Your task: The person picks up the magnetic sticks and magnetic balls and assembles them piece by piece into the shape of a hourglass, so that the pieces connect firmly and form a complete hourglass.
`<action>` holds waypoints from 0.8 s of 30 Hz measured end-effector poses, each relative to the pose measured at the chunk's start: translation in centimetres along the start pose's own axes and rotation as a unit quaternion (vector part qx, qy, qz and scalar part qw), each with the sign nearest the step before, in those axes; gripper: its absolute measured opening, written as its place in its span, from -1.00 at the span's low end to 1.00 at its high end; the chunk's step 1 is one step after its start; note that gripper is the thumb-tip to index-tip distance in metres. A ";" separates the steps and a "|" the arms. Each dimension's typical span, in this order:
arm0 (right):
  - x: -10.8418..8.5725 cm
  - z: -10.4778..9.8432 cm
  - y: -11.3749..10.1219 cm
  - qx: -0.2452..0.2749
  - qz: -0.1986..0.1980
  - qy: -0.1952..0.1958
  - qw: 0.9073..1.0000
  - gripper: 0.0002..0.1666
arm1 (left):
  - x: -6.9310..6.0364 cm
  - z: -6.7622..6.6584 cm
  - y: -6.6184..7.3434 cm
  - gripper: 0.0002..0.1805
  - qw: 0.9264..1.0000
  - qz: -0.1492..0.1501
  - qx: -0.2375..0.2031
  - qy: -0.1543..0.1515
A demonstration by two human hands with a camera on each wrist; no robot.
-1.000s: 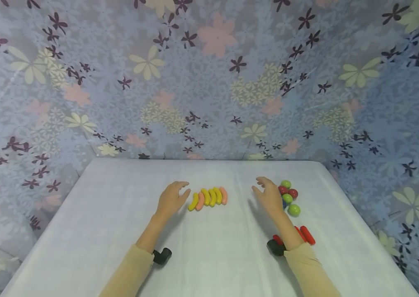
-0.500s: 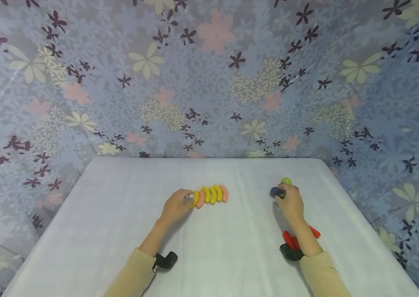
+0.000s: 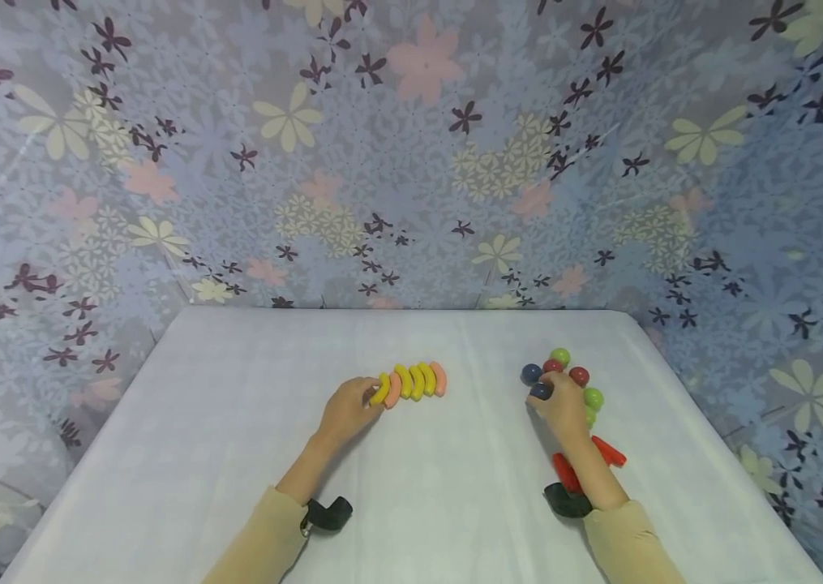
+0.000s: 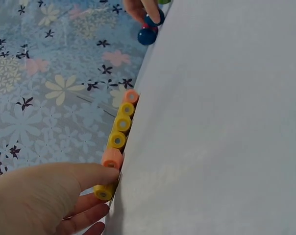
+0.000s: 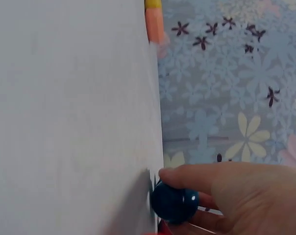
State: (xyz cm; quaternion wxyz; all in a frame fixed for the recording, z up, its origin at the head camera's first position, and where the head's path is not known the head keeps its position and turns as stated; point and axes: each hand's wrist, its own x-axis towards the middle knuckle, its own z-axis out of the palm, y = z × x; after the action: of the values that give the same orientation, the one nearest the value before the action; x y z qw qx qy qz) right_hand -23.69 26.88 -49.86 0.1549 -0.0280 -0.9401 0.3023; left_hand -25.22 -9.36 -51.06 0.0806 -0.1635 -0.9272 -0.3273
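A row of small curved toy bananas, yellow and orange, lies mid-table; the left wrist view shows round pale spots on their ends. My left hand (image 3: 349, 410) pinches the yellow toy banana (image 3: 380, 390) at the row's left end, beside an orange one (image 3: 393, 389). Over on the right, my right hand (image 3: 563, 412) grips a dark blue ball (image 3: 541, 391) between thumb and fingers; in the right wrist view the blue ball (image 5: 173, 201) sits under the thumb. Another blue ball (image 3: 532, 374) rests just beyond the fingertips. Red balls (image 3: 580, 376) and green balls (image 3: 593, 398) lie around this hand.
Red elongated pieces (image 3: 609, 451) lie under and beside the right forearm, partly hidden. Both wrists carry black camera mounts (image 3: 331, 514). A white cloth (image 3: 447, 487) covers the table, with a flowered curtain (image 3: 411, 162) along its back and sides.
Both hands were apart from the pieces. My left hand has come to the end banana. My right hand moved to the balls, let go of one blue ball at the left and took another.
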 end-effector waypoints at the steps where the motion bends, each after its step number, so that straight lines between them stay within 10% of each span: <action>1: -0.1 0.2 -0.1 -0.004 -0.003 -0.001 1.000 -0.48 | 0.0 0.0 0.0 -0.58 1.000 0.002 -0.002 0.002; 9: -0.2 0.8 -0.7 0.026 0.007 -0.003 1.000 -0.51 | 0.3 -0.4 0.4 -0.63 0.996 -0.030 -0.070 0.051; 16: 0.4 1.0 -1.9 0.101 0.013 0.000 0.995 -0.52 | 0.1 -1.3 0.5 -0.66 0.969 -0.108 -0.212 0.070; 19: 0.5 1.2 -2.8 0.125 0.001 -0.008 0.992 -0.53 | 0.0 -1.4 0.4 -0.65 0.943 -0.165 -0.282 0.062; 24: 0.6 2.0 -5.0 0.162 -0.017 -0.039 0.986 -0.51 | -0.5 -1.6 0.6 -0.60 0.859 -0.264 -0.439 0.020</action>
State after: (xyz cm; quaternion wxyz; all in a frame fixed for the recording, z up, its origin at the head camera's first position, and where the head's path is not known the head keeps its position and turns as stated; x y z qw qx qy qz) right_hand -24.71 21.75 -48.30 0.1253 0.0250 -0.8844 0.4490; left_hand -24.48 -10.09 -49.61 -0.0705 0.0752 -0.6943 -0.7123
